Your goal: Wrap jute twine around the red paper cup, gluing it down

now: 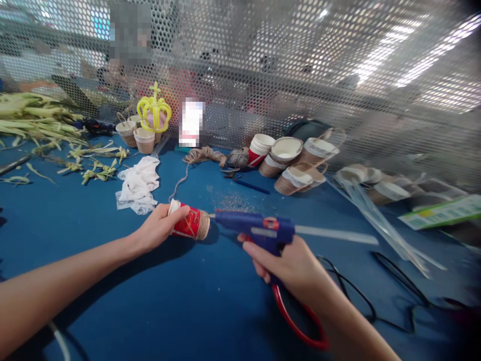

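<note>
My left hand [158, 229] is closed around a red paper cup [187, 225] lying on its side, its bottom end wrapped in brown twine. My right hand [289, 264] grips a blue glue gun [259, 229] by the handle, a clear glue stick [334, 234] poking out of its back. The gun's nozzle points left and touches the twine-wrapped end of the cup. A red loop, apparently scissor handles [296, 321], hangs below my right hand.
On the blue table [188, 301]: a crumpled white cloth [138, 184], a twine ball [237, 157], stacked and twine-wrapped cups [293, 165], a yellow crown on cups [153, 113], green leaf strips [37, 120], clear glue sticks [376, 215], black cable [361, 296]. Perforated metal screen behind, a person beyond it.
</note>
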Demonstrator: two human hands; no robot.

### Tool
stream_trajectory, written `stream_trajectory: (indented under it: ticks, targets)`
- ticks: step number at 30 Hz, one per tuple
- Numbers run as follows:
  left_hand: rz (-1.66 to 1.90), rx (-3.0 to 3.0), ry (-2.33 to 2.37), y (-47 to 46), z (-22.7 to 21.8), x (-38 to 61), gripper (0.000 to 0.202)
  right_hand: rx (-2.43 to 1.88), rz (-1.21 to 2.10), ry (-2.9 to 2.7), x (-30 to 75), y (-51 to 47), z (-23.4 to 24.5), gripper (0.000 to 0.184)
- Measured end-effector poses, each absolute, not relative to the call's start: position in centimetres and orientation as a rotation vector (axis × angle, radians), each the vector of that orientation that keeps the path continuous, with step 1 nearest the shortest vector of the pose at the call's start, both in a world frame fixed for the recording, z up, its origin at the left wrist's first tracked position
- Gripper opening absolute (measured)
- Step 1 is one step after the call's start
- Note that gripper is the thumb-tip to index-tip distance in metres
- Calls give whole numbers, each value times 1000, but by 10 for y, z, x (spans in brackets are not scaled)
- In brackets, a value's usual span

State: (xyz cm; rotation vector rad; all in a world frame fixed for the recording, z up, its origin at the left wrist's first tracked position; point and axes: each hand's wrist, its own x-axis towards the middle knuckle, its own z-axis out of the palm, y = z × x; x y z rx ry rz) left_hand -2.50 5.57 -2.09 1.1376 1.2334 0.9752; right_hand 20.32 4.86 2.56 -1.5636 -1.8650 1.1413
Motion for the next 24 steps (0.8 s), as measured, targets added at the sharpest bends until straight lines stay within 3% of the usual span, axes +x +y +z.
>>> stream_trajectory:
  ticks: [4,12,18,24]
  targets:
    - [976,1206,1289,53,-21,-26,36,-1524,1118,-1578,217,78,26,30]
    - [968,1371,1222,45,-15,-27,36,-1738,979,-1646,215,134,-4,25]
    - [950,1427,1215,43,-16,-26,35,-1873,608,-1844,204,150,-13,30]
    - [935,1500,1211,42,-18,-25,36,-1837,328,-1954,191,137,6,14]
